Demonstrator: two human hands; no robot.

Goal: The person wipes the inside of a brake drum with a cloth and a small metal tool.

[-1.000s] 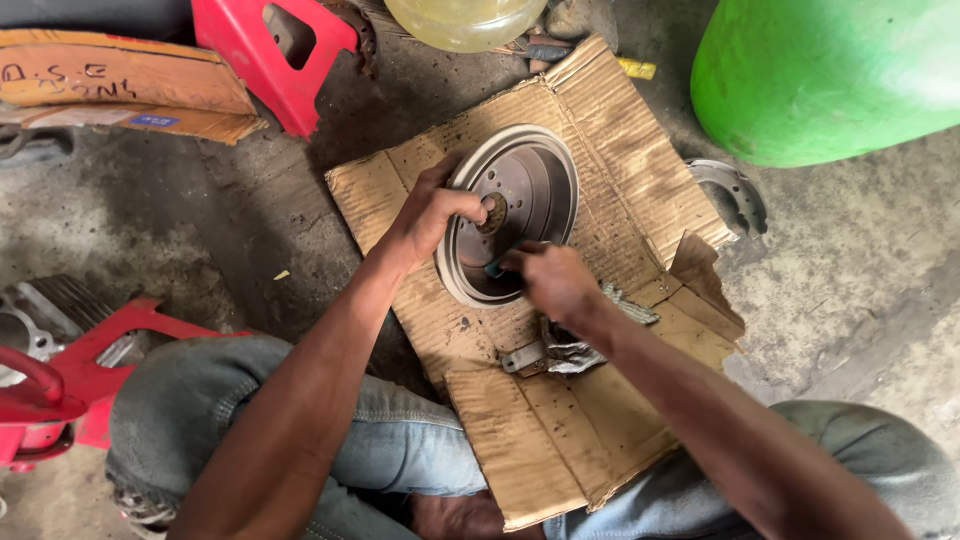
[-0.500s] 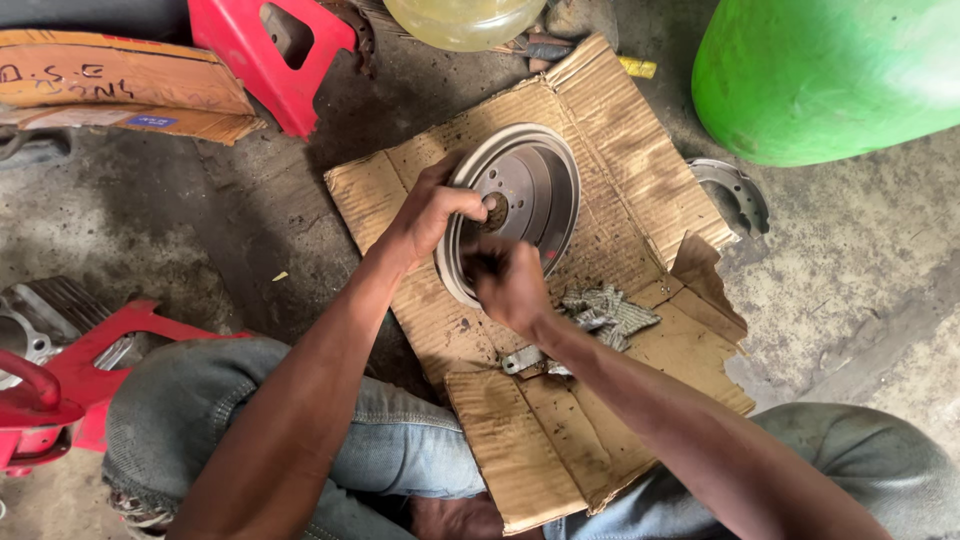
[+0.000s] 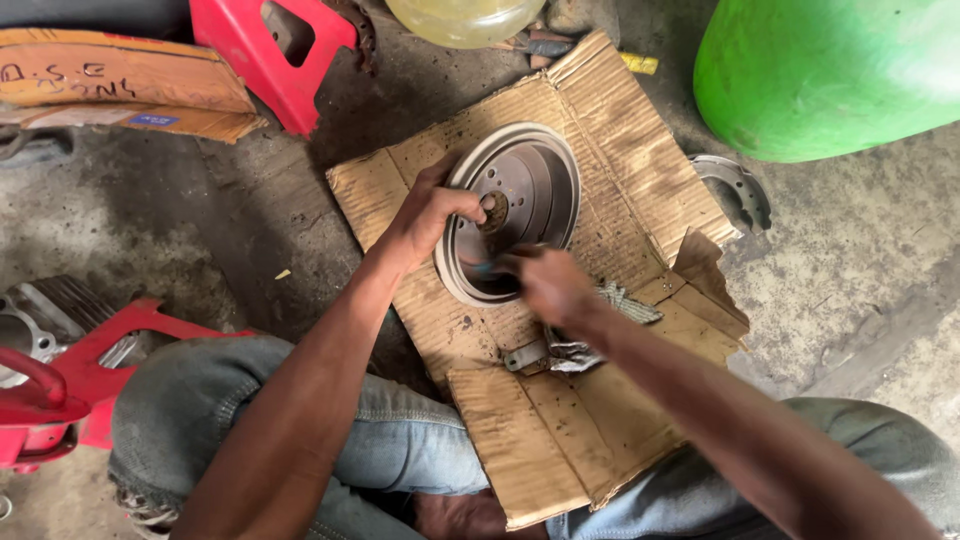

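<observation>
Shifted onto the one brake drum (image 3: 520,215), right hand (image 3: 545,285) blurs, grip unclear; left hand (image 3: 425,215) clasps its rim.

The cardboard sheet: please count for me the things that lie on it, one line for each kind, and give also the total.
Round metal drum, held by the left hand and worked inside by the right hand: 1
Small metal parts on the cardboard sheet, partly hidden by the right arm: 2 or more
Total: at least 3
</observation>
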